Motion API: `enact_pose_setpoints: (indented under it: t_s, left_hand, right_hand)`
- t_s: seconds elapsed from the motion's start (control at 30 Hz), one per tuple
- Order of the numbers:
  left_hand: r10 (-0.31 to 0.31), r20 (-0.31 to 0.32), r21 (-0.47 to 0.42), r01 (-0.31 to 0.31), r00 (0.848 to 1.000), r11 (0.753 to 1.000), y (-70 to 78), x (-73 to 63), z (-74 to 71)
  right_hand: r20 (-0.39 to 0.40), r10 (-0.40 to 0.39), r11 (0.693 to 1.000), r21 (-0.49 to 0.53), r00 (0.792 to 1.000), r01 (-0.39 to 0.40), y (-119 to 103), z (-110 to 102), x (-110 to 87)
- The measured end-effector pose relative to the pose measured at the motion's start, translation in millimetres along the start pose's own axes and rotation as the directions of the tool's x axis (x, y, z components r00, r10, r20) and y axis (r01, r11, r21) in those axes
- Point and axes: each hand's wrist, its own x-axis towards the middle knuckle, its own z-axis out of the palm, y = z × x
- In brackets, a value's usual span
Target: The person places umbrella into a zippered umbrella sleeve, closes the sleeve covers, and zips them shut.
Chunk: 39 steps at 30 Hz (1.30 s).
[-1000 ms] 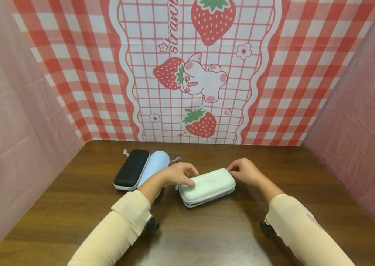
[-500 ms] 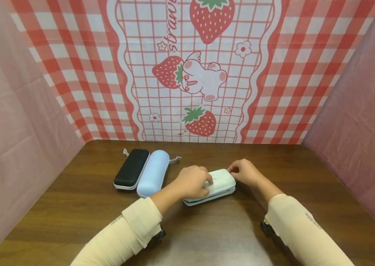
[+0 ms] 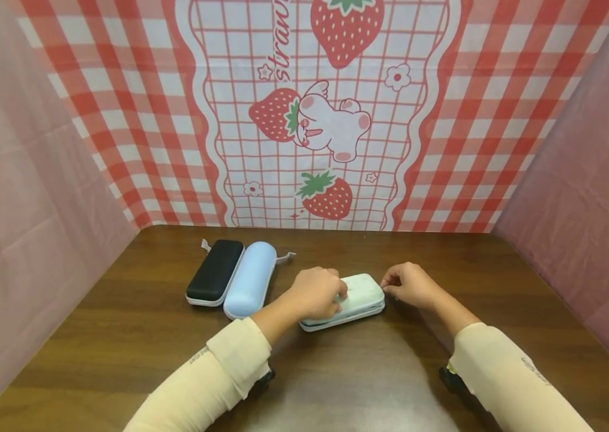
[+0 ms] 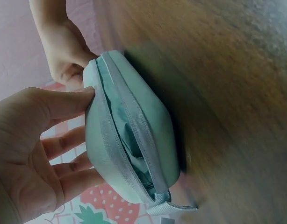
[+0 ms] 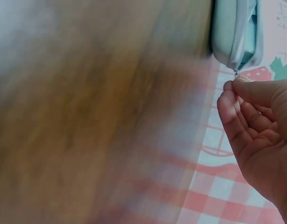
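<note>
A mint-green zippered glasses case (image 3: 362, 293) lies on the table, its zip partly undone. In the left wrist view a gap along the side shows the teal lining (image 4: 127, 137), and a grey strap loop (image 4: 169, 207) hangs at one end. My left hand (image 3: 316, 293) grips the upper half from above, thumb on the near side and fingers on the far side. At the case's right end, my right hand (image 3: 411, 285) pinches the small zipper pull (image 5: 237, 73) between thumb and index finger. The fingertips cover most of that pull.
To the left, a black glasses case (image 3: 215, 271) and a light-blue one (image 3: 251, 279) lie side by side, both zipped. Behind the wooden table (image 3: 358, 378) hangs a strawberry-print checked cloth (image 3: 137, 120). Pink cloth (image 3: 579, 198) walls both sides.
My left hand has moved right along the case from its left end and now grips it nearer the middle. My right hand has shifted slightly right at the zipper end.
</note>
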Motion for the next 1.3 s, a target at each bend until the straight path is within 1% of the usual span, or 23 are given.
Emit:
enact_pose_setpoints:
  t_s: [0.17,0.27,0.4,0.53,0.63,0.73,0.83,0.9,1.13,1.2,1.3]
  left_hand:
    - [-0.017,-0.004,-0.004,0.017,1.0,1.0,-0.4,-1.2,-0.4]
    - [-0.035,-0.004,-0.013,0.035,0.999,0.999,0.3,-1.1,0.5]
    - [-0.072,-0.009,-0.022,0.072,0.997,0.997,2.2,0.5,2.6]
    - [-0.108,-0.037,-0.027,0.107,0.994,0.994,4.1,5.3,4.4]
    - [-0.135,-0.049,-0.032,0.133,0.99,0.991,4.9,11.0,5.2]
    - [-0.16,-0.046,-0.037,0.158,0.986,0.987,5.6,17.7,5.8]
    - [-0.176,-0.037,-0.04,0.175,0.984,0.984,6.7,24.2,6.0]
    - [-0.19,-0.034,-0.037,0.189,0.981,0.981,7.3,28.0,6.7]
    - [-0.237,-0.049,-0.007,0.236,0.97,0.972,10.6,36.9,9.4]
    - [-0.246,-0.045,0.013,0.247,0.968,0.969,12.9,38.5,9.8]
    - [-0.261,-0.033,0.056,0.263,0.965,0.963,16.4,40.9,9.9]
  right_hand:
    - [0.042,0.015,0.999,0.029,0.999,-0.017,-9,-6,-11.2]
    - [0.041,0.036,0.999,0.02,0.999,-0.037,-13,-6,-16.2]
    - [-0.007,0.029,0.999,-0.035,1.0,-0.029,-16,-4,-16.9]
    - [-0.068,0.024,0.995,-0.097,0.997,-0.031,-19,-4,-13.9]
    - [-0.105,0.043,0.991,-0.12,0.994,-0.056,-20,-6,-12.1]
    - [-0.136,0.079,0.986,-0.132,0.988,-0.097,-21,-7,-11.1]
    - [-0.151,0.13,0.982,-0.116,0.98,-0.148,-22,-7,-10.8]
    - [-0.158,0.148,0.98,-0.107,0.976,-0.166,-24,-7,-10.2]
    - [-0.188,0.15,0.981,-0.095,0.971,-0.17,-30,1,-7.0]
    - [-0.179,0.162,0.983,-0.058,0.97,-0.175,-34,6,-5.6]
    - [-0.131,0.16,0.987,0.007,0.978,-0.161,-43,15,-2.5]
